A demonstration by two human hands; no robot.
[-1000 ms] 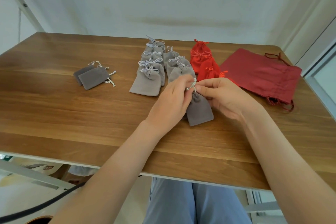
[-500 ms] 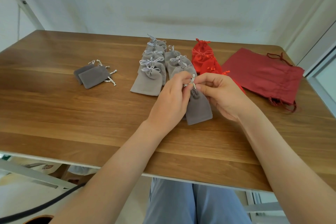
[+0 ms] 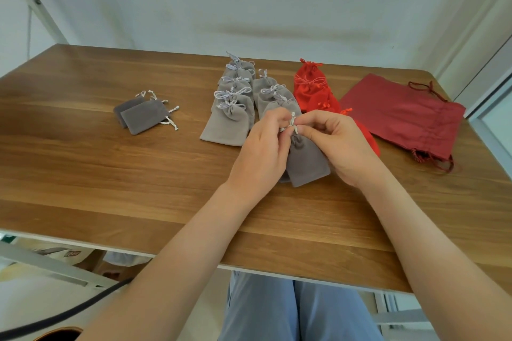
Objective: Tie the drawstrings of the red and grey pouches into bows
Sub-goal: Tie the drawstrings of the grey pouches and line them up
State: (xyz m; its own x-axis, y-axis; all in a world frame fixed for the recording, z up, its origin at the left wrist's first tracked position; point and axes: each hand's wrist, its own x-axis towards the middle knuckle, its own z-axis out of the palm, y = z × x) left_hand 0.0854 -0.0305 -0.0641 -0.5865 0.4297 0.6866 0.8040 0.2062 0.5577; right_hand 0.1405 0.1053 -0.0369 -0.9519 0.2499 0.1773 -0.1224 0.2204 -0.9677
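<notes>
A small grey pouch (image 3: 306,163) lies on the wooden table (image 3: 83,169) between my hands, its neck gathered. My left hand (image 3: 263,152) and my right hand (image 3: 340,144) both pinch its white drawstring (image 3: 293,122) just above the neck, fingertips close together. Behind them stand two rows of grey pouches with tied bows (image 3: 232,108). To their right lie small red pouches (image 3: 311,86), partly hidden by my right hand. Two flat grey pouches with loose strings (image 3: 144,115) lie at the left.
A large dark red drawstring bag (image 3: 404,116) lies flat at the right, near the table's right edge. The table's front edge runs just below my forearms, with my legs under it. A white wall stands behind the table.
My hands have stayed over the grey pouch and drawn closer together on its drawstring. The pouch has shifted only slightly on the table.
</notes>
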